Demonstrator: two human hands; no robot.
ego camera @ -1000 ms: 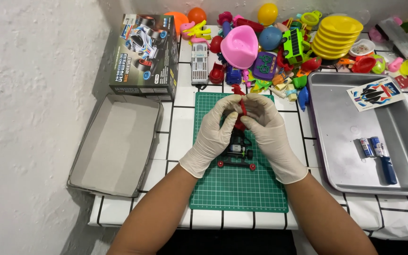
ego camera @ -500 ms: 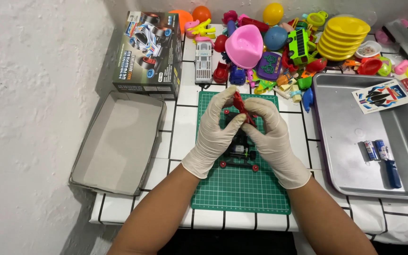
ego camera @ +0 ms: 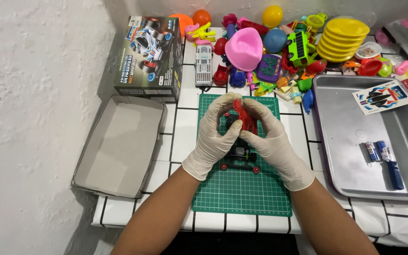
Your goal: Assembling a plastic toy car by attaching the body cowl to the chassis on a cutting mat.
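Both my hands wear pale latex gloves and meet over a green cutting mat [ego camera: 242,193]. My left hand [ego camera: 216,134] and my right hand [ego camera: 272,139] together grip a red toy car body shell [ego camera: 245,116], tilted up between the fingertips. Under the hands a black toy car chassis [ego camera: 239,156] with small red wheels rests on the mat, partly hidden by my palms.
An open grey box lid [ego camera: 121,146] lies left of the mat, and the printed toy car box [ego camera: 149,56] stands behind it. A metal tray [ego camera: 350,156] at right holds a sticker sheet [ego camera: 382,97], two small batteries and a blue tool. Many colourful plastic toys [ego camera: 279,52] crowd the back.
The red body shell has been lifted and tilted more upright between my fingertips; both hands stayed over the chassis on the mat.
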